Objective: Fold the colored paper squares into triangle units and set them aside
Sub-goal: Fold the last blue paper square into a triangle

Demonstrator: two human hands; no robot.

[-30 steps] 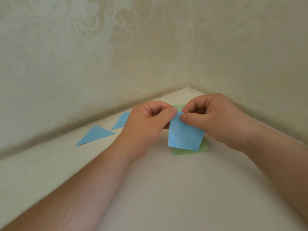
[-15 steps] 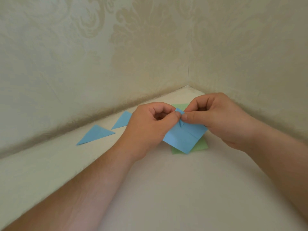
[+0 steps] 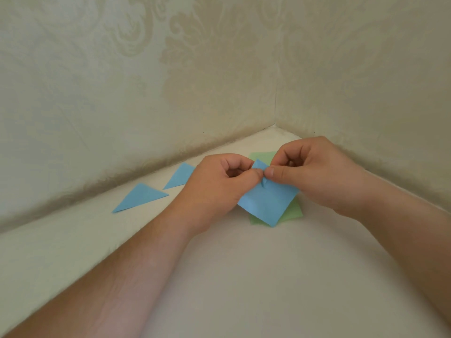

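A blue paper square (image 3: 267,203) is held just above the white surface, turned like a diamond. My left hand (image 3: 219,184) and my right hand (image 3: 314,172) both pinch its top corner between thumb and forefinger, fingertips almost meeting. Under it lies a green paper stack (image 3: 294,212), mostly covered by the blue sheet and my right hand. Two folded blue triangles lie to the left: one triangle (image 3: 140,197) out in the open, the other triangle (image 3: 180,176) partly behind my left hand.
The white surface (image 3: 244,276) ends in a corner where two patterned cream walls (image 3: 277,123) meet, just behind my hands. The left wall runs close behind the triangles; the right wall is near my right wrist.
The blue square has rotated from hanging straight to a tilted diamond, its lower corner swinging right and down over the green stack. Both hands stayed pinched at the top corner.
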